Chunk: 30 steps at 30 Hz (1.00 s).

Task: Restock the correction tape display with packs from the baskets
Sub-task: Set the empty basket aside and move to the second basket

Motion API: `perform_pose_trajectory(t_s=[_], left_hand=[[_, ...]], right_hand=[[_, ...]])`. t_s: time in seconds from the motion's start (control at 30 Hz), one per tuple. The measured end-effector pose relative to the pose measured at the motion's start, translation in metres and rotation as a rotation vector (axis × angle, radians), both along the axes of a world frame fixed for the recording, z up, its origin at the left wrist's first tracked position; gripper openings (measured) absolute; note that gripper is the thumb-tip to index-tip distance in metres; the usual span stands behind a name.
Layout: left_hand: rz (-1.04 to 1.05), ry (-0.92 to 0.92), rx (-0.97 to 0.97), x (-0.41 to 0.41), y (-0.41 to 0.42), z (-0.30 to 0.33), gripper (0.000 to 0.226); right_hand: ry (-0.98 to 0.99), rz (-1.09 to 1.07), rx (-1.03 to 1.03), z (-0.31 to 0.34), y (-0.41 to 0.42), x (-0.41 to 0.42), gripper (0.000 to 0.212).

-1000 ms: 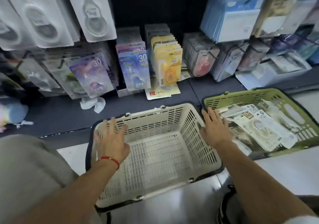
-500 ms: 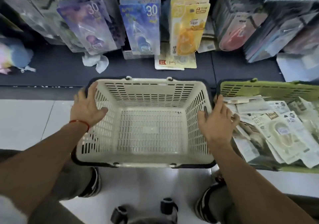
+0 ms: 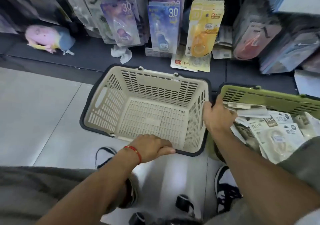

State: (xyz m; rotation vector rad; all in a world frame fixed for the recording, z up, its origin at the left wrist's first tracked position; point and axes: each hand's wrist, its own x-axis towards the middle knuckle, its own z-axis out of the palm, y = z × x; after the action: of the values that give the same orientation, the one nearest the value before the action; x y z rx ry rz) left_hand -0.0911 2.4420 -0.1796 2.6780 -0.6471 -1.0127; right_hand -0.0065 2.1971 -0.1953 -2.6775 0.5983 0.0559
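The empty beige basket is gripped at its near rim by the left hand and its right rim by the right hand, the packs lying just rightward in the green basket.

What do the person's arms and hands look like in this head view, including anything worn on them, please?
Both forearms are bare, with no gloves or rings visible. The left hand has a thin red cord bracelet with a small gold-coloured bead around its wrist. The right hand and its wrist carry nothing. A grey sleeve edge shows by the right arm, at the frame's right side.
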Motion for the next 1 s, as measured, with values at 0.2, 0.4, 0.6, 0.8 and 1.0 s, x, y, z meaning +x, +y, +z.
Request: perform_pose_trajectory(t_s=[0.2,0.4,0.6,0.8,1.0], left_hand=[[0.265,0.084,0.152,0.011,0.073,0.02,0.053],[0.581,-0.003,0.353,0.006,0.131,0.035,0.035],[0.674,-0.503,-0.048,0.001,0.058,0.041,0.037],[0.578,-0.463,0.027,0.011,0.001,0.005,0.067],[0.615,-0.46,0.098,0.032,0.015,-0.026,0.069]], right_hand=[[0.028,0.253,0.151,0.01,0.04,-0.003,0.074],[0.242,0.665,0.34,0.028,0.089,0.01,0.087],[-0.081,0.847,0.345,0.047,0.094,0.014,0.054],[-0.214,0.094,-0.071,0.038,-0.039,0.01,0.046],[0.174,-0.384,0.094,0.01,-0.122,-0.027,0.085]])
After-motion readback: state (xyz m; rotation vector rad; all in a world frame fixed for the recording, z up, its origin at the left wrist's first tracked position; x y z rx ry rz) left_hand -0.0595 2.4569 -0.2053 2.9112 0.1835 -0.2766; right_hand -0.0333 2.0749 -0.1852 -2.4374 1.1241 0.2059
